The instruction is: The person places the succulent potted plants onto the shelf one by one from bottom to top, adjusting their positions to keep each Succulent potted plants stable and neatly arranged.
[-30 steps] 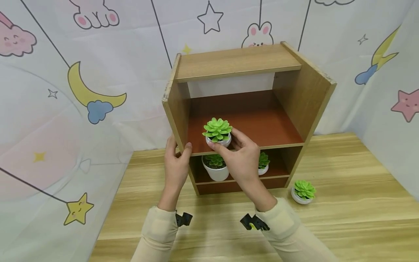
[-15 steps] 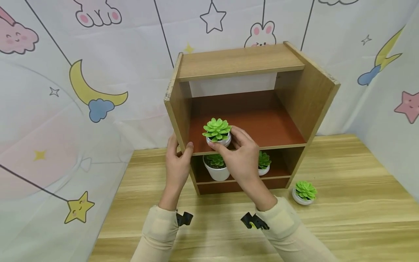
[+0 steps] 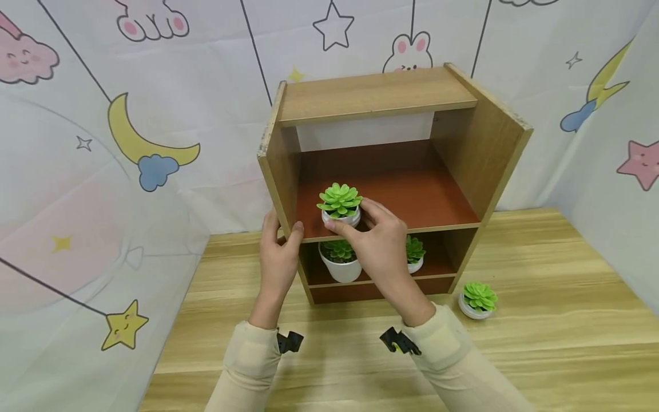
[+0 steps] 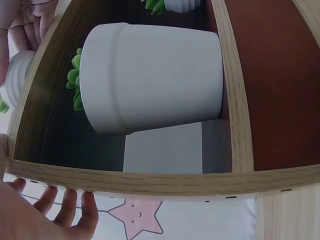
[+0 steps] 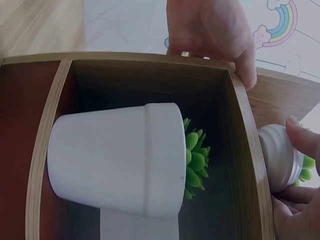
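Observation:
My right hand [image 3: 382, 240] pinches a small white pot with a bright green succulent [image 3: 339, 200] between thumb and fingers. It stands upright at the front left of the upper shelf board [image 3: 391, 194]; in the right wrist view the white pot [image 5: 280, 155] sits right at the board's edge. My left hand [image 3: 278, 257] grips the left side panel [image 3: 278, 189] of the wooden cabinet, thumb at the front edge and fingers round the outside. Below, in the lower compartment, stand a larger white pot [image 3: 344, 270] with a succulent and a smaller potted succulent [image 3: 414, 254], partly hidden by my right hand.
Another small potted succulent [image 3: 477, 300] stands on the wood-grain table [image 3: 556, 343], right of the cabinet. A white cloth backdrop [image 3: 216, 57] with cartoon prints hangs behind and on both sides. The cabinet's top board [image 3: 376, 97] spans the two side panels above the upper shelf.
My right hand and the held succulent have shifted slightly left over the upper shelf. The left hand keeps its grip on the panel; the head view has moved a little.

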Tool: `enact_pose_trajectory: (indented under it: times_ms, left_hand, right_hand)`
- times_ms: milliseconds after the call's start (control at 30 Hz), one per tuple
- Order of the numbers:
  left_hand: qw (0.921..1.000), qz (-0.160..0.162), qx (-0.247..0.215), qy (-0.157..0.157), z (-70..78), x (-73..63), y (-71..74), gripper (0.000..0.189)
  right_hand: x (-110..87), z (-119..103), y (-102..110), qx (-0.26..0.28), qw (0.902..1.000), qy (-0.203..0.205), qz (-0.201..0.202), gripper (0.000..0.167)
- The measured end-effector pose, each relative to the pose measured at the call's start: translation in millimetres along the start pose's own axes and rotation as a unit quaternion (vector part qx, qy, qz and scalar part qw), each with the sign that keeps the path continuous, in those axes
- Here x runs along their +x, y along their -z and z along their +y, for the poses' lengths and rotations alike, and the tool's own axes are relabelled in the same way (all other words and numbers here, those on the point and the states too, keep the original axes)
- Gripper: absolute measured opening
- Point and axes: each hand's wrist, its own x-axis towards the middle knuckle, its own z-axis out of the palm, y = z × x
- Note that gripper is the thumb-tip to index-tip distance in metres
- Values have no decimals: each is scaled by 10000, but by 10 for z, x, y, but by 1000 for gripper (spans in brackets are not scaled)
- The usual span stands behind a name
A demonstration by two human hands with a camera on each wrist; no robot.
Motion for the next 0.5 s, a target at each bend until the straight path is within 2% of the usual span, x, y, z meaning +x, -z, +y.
enact_pose_trajectory:
  times_ms: [333,500]
  left_hand:
    - [10000,-14,-34,-65,7,1,-2,50]
    - [10000,-20,-11,-77,0,-3,2,49]
  right_hand:
    - [17,-35,54,-568,9977,-209,-312,61]
    - [6,-36,64,-600,9971,-278,-364,63]
